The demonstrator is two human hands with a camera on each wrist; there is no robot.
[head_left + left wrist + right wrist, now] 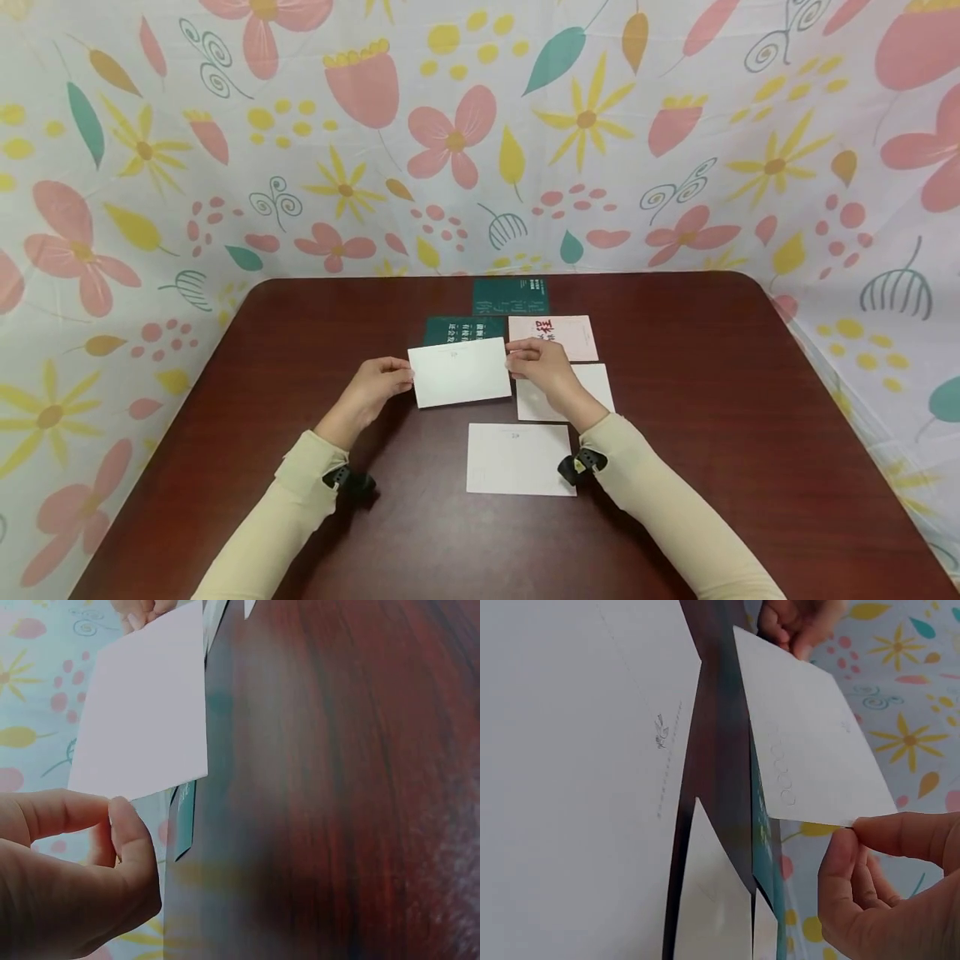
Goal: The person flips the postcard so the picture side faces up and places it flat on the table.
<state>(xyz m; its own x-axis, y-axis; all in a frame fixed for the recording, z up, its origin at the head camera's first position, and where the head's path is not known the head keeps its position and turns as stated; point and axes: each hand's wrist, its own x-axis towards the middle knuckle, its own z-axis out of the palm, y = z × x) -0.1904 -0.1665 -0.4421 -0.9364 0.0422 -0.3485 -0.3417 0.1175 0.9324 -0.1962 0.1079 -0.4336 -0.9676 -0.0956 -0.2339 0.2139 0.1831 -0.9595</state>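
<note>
A white postcard (461, 373) with faint printed marks is held up between both hands, tilted above the table. My left hand (369, 390) pinches its left edge between thumb and fingertips, which the left wrist view shows closely. At the opposite edge, my right hand (551, 373) pinches the card by a corner, seen near the bottom of the postcard (810, 735) in the right wrist view. Behind the held card lies a dark green card (465, 327) with white lettering, partly covered by it. Under the right hand lies another white card (596, 385), and a further white card (517, 458) sits nearer.
Farther back lie a second green card (512, 296) and a pale pink card (562, 333) with red lettering. The dark brown table (697, 375) ends at a floral cloth backdrop (450, 167). Each wrist wears a black strap with a small camera.
</note>
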